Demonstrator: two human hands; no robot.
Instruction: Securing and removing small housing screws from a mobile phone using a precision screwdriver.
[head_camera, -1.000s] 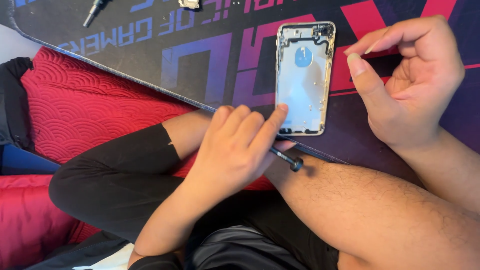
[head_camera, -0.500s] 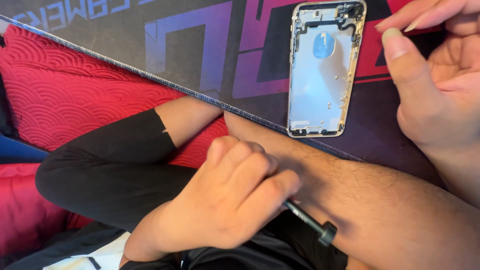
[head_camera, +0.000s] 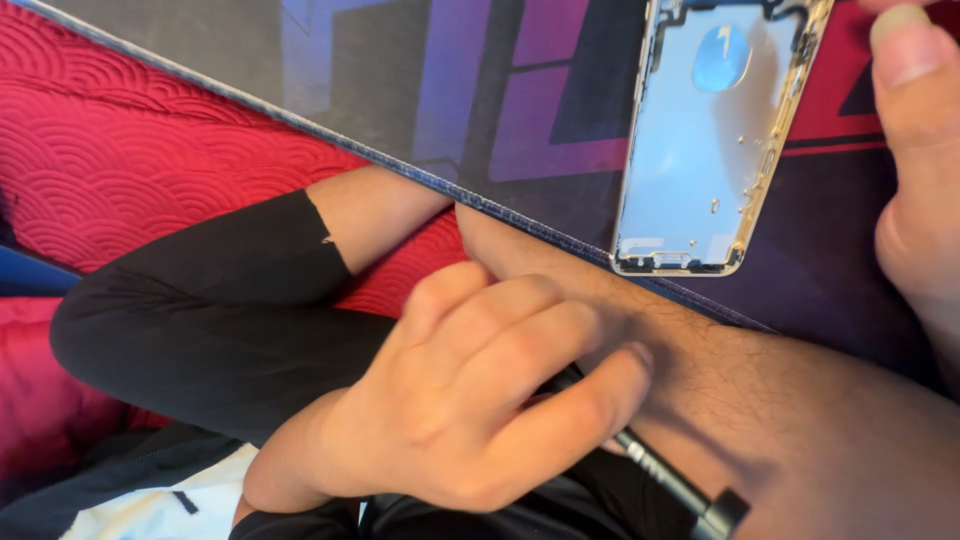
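Pulled toward 6 o'clock, left hand (head_camera: 470, 400) grip closed on screwdriver (head_camera: 665, 480); right hand (head_camera: 915, 200) half-seen, grip unclear, beside phone housing (head_camera: 700, 160).

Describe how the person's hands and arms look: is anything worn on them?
Both hands are bare: no gloves, rings or watch show. The left hand has short nails. Of the right hand only a thumb and palm edge appear. The right forearm is unsleeved and hairy.

A large desk mat (head_camera: 480, 90) printed in grey, purple and red covers the surface, its stitched edge running on a slant above a red quilted bedspread (head_camera: 150, 170). A bare silver phone back housing (head_camera: 700, 150) lies directly on the mat, inner side up.
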